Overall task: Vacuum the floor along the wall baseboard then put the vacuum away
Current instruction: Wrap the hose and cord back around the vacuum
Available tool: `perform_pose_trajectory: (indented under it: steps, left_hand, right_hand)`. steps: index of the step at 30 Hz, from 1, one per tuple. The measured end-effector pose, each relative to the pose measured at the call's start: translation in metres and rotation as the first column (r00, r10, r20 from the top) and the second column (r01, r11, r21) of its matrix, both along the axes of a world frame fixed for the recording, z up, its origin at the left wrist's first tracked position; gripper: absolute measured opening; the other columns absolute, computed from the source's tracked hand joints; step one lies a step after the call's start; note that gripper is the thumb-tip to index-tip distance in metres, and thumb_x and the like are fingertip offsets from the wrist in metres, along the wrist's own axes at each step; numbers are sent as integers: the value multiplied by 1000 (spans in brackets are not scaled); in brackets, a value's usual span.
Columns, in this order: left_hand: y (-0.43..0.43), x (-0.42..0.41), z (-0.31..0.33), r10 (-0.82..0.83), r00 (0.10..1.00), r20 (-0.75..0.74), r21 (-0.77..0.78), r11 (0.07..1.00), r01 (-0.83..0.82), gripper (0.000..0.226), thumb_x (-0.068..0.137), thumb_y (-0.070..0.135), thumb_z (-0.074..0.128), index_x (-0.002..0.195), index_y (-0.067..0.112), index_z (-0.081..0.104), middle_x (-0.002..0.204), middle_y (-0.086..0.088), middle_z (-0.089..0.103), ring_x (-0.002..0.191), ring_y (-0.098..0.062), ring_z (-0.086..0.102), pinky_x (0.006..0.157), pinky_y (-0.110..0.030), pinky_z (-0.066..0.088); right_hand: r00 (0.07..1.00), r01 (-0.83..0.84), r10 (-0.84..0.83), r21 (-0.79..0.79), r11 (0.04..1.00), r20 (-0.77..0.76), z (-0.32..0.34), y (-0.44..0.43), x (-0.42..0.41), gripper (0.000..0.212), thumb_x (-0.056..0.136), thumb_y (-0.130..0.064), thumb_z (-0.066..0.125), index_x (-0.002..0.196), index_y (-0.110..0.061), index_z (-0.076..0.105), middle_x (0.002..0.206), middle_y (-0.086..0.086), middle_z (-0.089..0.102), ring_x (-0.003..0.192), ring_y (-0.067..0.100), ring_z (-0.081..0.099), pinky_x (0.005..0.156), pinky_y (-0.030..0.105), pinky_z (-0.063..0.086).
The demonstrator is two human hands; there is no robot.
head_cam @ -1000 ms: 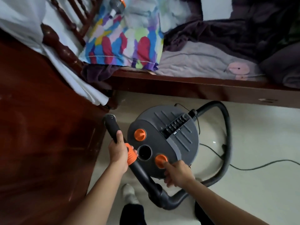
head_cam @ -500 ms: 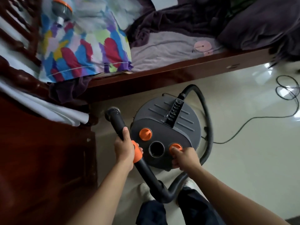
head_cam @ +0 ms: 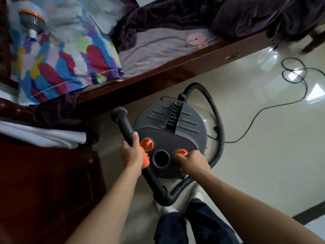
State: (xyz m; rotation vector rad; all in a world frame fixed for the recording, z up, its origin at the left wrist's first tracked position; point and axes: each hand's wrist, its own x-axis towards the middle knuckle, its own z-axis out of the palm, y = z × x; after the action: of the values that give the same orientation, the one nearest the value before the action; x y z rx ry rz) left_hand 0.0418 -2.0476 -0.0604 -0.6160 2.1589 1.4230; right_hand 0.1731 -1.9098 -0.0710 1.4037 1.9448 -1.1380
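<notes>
A round grey canister vacuum [head_cam: 169, 124] stands on the pale tiled floor beside the bed. Its top carries two orange knobs and a dark round port [head_cam: 161, 159]. My left hand [head_cam: 132, 153] grips the black wand [head_cam: 125, 125] just above its orange collar, open nozzle end pointing up toward the bed frame. My right hand [head_cam: 192, 163] holds the right orange knob [head_cam: 181, 153] at the canister's near edge. The black hose [head_cam: 219, 131] loops from the wand's elbow round the right side to the back of the canister.
A dark wooden bed frame [head_cam: 175, 69] runs diagonally above, with a colourful pillow [head_cam: 61, 59] and purple bedding. Dark wood furniture [head_cam: 44, 182] fills the left. The power cord [head_cam: 274, 104] trails and coils over the floor at right. My feet and dark trousers [head_cam: 190, 224] are below.
The view has swung right and closer, so the bed frame now runs diagonally. My right hand has settled onto the right orange knob. My left hand keeps its grip on the wand.
</notes>
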Motion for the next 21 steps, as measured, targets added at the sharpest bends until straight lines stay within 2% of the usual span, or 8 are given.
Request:
perform_pose_trajectory:
  steps: [2, 5, 9, 12, 15, 18, 21]
  left_hand:
    - [1, 0, 2, 4, 1000, 2, 16, 1000, -4, 39, 92, 55, 50, 114, 23, 50, 78, -10, 62, 45, -25, 60, 49, -35, 53]
    - [-4, -3, 3, 19, 1000, 4, 22, 1000, -19, 38, 93, 55, 48, 114, 23, 49, 80, -10, 61, 46, -26, 61, 48, -33, 52]
    - [-20, -4, 2, 70, 997, 38, 47, 996, -72, 35, 94, 54, 49, 112, 24, 48, 81, -7, 56, 44, -26, 60, 41, -29, 49]
    - [-34, -3, 1, 129, 987, 91, 56, 989, -134, 35, 94, 53, 50, 112, 23, 48, 84, -9, 56, 44, -27, 62, 46, -32, 52]
    - [-49, -1, -1, 162, 982, 101, 75, 983, -170, 32, 94, 51, 51, 111, 23, 49, 84, -14, 58, 41, -27, 60, 45, -32, 52]
    - [-57, 4, -3, 197, 973, 123, 90, 974, -208, 30, 93, 51, 53, 107, 25, 50, 88, -19, 62, 55, -33, 61, 43, -32, 51]
    - [-66, 8, -5, 231, 964, 134, 100, 964, -245, 28, 91, 52, 56, 101, 26, 53, 85, -19, 64, 56, -32, 61, 50, -35, 52]
  right_hand:
    - [986, -164, 158, 175, 971, 49, 1, 1, -1, 42, 77, -56, 53, 71, -15, 58, 67, -1, 67, 62, 22, 62, 57, 29, 47]
    - [891, -443, 446, 384, 810, 86, -2, 4, -2, 44, 79, -58, 49, 60, -20, 38, 64, -1, 50, 59, 25, 49, 52, 28, 33]
    - [756, -629, 640, 424, 652, 138, 0, 14, -9, 45, 79, -56, 50, 57, -21, 32, 57, -3, 38, 57, 23, 44, 51, 28, 29]
    - [710, -676, 682, 445, 588, 177, 4, 16, -16, 43, 84, -52, 47, 58, -19, 38, 61, -1, 45, 59, 24, 46, 53, 29, 32]
    - [755, -607, 651, 463, 646, 82, 10, 6, -32, 43, 87, -54, 48, 64, -18, 47, 71, 4, 59, 63, 27, 50, 55, 30, 34]
    - [837, -505, 545, 312, 804, -48, 12, -18, -61, 47, 87, -61, 48, 72, -18, 57, 75, 3, 59, 70, 29, 57, 59, 32, 38]
    - [902, -415, 429, 176, 893, -52, 7, -41, -88, 48, 86, -62, 47, 84, -16, 59, 80, 4, 61, 71, 27, 57, 61, 32, 38]
